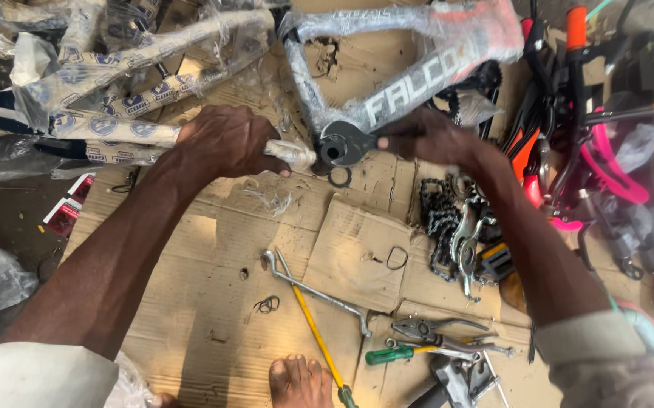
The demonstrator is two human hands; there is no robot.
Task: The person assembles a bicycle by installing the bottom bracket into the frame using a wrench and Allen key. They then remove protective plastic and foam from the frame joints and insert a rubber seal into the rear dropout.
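**Two hands on a wrapped bicycle frame at its crank shell**

At about ten o'clock from the middle of the view lies a heap of plastic-wrapped frame tubes (108,91). Just right of it the left hand (225,142) is curled shut around a wrapped tube end (290,153), fingers folded over the top and thumb underneath.

At twelve o'clock the bicycle frame (387,83), grey with an orange patch and sheathed in clear film, lies on the cardboard (213,302). Its bottom bracket shell (334,147) sits at the centre, with a loose dark ring (340,177) just below. The right hand (425,136) comes in from three o'clock, its fingers narrowed onto the shell's right side; whether they pinch a small part there I cannot tell.

The frame looks stiff and moderately heavy, and awkward more than weighty. The film will likely be slippery, so a firm wrap around a tube near the shell seems the safest hold; the bare metal shell should give better purchase.

At six o'clock lie a bent rod spanner (319,291) and a yellow-shafted screwdriver (315,329); at four o'clock, pliers (425,329) and a chain (440,219).
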